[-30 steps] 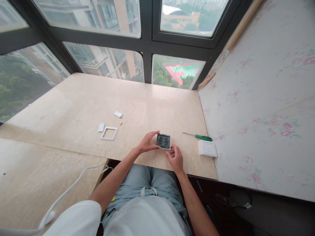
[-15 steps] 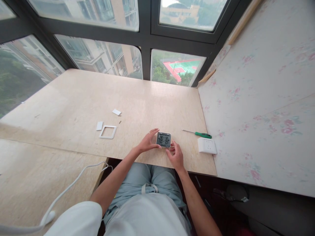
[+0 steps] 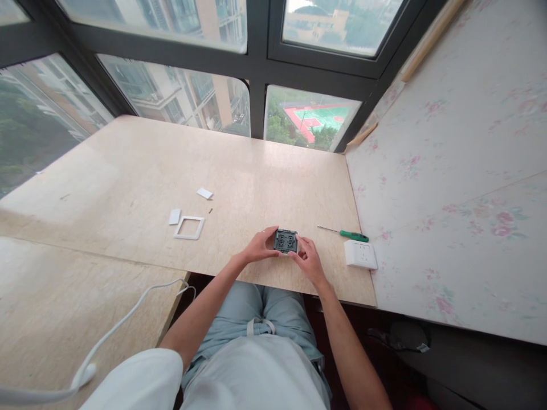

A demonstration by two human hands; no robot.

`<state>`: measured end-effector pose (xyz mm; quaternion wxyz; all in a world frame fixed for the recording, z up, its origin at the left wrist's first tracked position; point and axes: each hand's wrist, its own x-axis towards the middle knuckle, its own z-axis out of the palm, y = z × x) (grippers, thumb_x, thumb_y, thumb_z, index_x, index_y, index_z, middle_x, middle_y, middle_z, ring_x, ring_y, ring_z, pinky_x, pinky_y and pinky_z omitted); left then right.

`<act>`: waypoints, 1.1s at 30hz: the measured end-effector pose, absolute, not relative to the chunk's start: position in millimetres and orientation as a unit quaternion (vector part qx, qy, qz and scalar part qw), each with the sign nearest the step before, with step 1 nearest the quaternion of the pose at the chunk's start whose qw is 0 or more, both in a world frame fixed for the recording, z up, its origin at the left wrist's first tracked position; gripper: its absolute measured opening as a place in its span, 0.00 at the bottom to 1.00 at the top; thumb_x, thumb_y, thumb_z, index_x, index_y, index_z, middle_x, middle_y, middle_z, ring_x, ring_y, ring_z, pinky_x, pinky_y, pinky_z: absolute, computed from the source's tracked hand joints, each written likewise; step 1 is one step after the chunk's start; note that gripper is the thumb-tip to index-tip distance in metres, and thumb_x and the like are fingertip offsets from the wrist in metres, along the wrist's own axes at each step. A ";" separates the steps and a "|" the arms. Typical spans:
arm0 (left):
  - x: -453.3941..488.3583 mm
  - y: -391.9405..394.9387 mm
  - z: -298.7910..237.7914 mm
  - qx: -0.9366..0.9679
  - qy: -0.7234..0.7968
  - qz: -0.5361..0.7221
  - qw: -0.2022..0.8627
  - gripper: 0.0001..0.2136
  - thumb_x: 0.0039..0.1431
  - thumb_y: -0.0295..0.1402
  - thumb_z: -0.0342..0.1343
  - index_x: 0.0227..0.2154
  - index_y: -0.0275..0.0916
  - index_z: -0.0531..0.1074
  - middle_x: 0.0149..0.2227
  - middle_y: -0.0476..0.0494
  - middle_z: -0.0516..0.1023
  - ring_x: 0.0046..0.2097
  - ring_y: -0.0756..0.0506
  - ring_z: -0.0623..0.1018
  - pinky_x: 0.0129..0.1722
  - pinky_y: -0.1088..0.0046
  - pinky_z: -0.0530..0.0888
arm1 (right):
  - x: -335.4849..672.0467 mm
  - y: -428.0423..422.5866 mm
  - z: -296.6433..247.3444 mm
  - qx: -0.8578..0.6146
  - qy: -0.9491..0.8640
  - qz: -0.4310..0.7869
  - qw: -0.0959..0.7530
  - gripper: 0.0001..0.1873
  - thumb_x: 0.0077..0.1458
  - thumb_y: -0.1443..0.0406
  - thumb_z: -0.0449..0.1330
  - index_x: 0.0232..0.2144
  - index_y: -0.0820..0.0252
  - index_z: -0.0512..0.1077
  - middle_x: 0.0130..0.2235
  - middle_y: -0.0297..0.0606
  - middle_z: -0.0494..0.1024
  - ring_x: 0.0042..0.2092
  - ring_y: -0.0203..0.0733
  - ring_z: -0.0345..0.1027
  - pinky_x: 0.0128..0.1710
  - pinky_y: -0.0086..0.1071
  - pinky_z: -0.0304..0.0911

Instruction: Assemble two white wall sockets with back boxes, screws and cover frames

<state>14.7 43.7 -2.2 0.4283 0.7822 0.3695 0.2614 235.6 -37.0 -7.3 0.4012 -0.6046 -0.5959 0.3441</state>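
Between my two hands is a dark grey wall switch module (image 3: 285,241), a squarish block with its patterned face turned up. My left hand (image 3: 260,245) grips its left edge, fingers at the far corner and thumb at the near one. On the opposite edge, my right hand (image 3: 308,257) holds it with thumb and fingers. Left of my hands lie a white square frame (image 3: 189,237), a white rocker plate (image 3: 175,217) and a second white rocker plate (image 3: 204,193). Two tiny dark slivers, too small to name, lie near the plates.
A green-handled screwdriver (image 3: 354,236) lies at the right, its shaft pointing left. Just nearer, a white wall socket box (image 3: 360,254) stands against the flowered wall (image 3: 427,216). A white cable (image 3: 123,319) curves over the lower left surface. Windows border the far edge of the tabletop (image 3: 273,176).
My right hand has moved up along the switch module and now grips its right edge. The view has shifted slightly; the loose parts lie as before.
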 end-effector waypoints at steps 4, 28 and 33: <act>14.7 40.3 -1.9 0.780 0.373 0.270 0.424 0.43 0.47 0.50 0.67 0.63 0.43 0.58 0.63 0.34 0.65 0.63 0.34 0.67 0.62 0.53 0.64 | 233.7 -39.0 -6.2 -0.606 -0.584 0.349 0.411 0.33 0.54 0.52 0.64 0.60 0.53 0.66 0.55 0.47 0.67 0.31 0.35 0.66 0.33 0.36 0.72; 11.5 36.4 -2.9 0.795 0.372 0.268 0.397 0.47 0.42 0.58 0.66 0.63 0.40 0.60 0.63 0.32 0.66 0.63 0.33 0.66 0.62 0.53 0.62 | 233.1 -51.7 -9.8 -0.583 -0.633 0.264 0.435 0.26 0.57 0.54 0.63 0.56 0.53 0.71 0.52 0.46 0.70 0.34 0.36 0.69 0.33 0.33 0.72; 9.8 35.4 -0.4 0.800 0.364 0.262 0.399 0.47 0.42 0.58 0.66 0.63 0.40 0.60 0.63 0.32 0.66 0.64 0.33 0.65 0.62 0.53 0.62 | 233.3 -52.7 -8.2 -0.579 -0.635 0.263 0.439 0.26 0.56 0.54 0.63 0.56 0.52 0.71 0.53 0.47 0.70 0.34 0.37 0.70 0.33 0.34 0.74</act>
